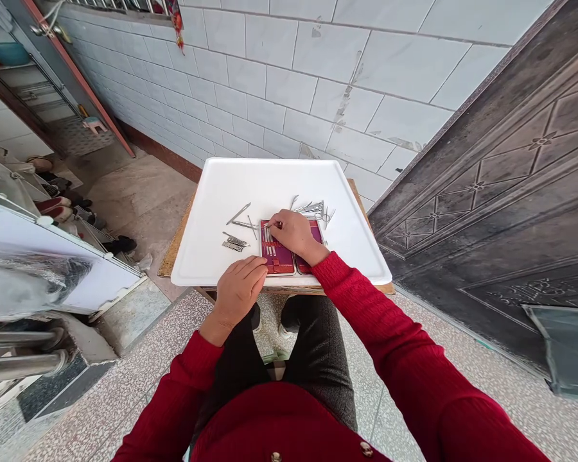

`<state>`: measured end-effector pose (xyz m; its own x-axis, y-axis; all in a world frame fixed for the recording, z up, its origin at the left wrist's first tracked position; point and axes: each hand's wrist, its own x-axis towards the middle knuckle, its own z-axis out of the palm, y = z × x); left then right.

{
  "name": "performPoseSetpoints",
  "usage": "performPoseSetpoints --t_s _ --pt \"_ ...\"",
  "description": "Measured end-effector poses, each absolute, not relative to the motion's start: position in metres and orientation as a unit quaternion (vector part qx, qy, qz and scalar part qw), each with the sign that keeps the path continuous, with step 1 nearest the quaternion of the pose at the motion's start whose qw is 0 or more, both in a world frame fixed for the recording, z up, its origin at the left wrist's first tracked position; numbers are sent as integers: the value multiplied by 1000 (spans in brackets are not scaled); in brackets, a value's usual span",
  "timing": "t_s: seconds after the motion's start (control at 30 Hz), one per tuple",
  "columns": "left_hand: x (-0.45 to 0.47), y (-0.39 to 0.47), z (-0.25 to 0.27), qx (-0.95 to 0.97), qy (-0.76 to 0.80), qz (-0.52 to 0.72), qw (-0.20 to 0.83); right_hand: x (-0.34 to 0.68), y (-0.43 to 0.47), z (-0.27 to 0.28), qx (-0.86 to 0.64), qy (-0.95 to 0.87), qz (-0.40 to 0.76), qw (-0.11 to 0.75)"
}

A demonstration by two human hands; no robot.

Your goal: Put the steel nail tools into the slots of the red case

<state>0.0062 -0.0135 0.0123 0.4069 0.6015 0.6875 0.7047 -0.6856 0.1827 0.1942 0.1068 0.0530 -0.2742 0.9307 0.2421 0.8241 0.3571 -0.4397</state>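
An opened manicure case [280,264] with a purple lining and red trim lies near the front of the white tray. Slim metal tools [270,247] sit under a red strap in its left half. My right hand [291,230] reaches over the case, its fingers pinched together at the upper ends of these tools; what is between the fingertips is too small to make out. My left hand [243,282] is at the case's lower left corner, fingers closed against its edge, with the thumb hidden. Nail clippers [234,242] and thin metal tools [238,213] lie left of the case.
Behind the case are more clippers [313,208] and small scissors [326,217]. The white tray [221,179] rests on a wooden table [171,253] against a tiled wall [279,83]. A dark metal door [491,192] stands at right, a white cabinet [77,276] at left.
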Motion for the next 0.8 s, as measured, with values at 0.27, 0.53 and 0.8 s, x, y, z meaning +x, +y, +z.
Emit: performPoseSetpoints --t_s 0.27,0.53,0.8 --pt "7 -14 14 -834 -389 -384 80 191 102 60 -553 -796 95 230" --pt "6 -13 9 -834 -382 -390 78 166 105 87 -564 -809 70 151" --pt "5 -15 7 -837 -390 -379 65 136 133 98 -607 -791 63 46"
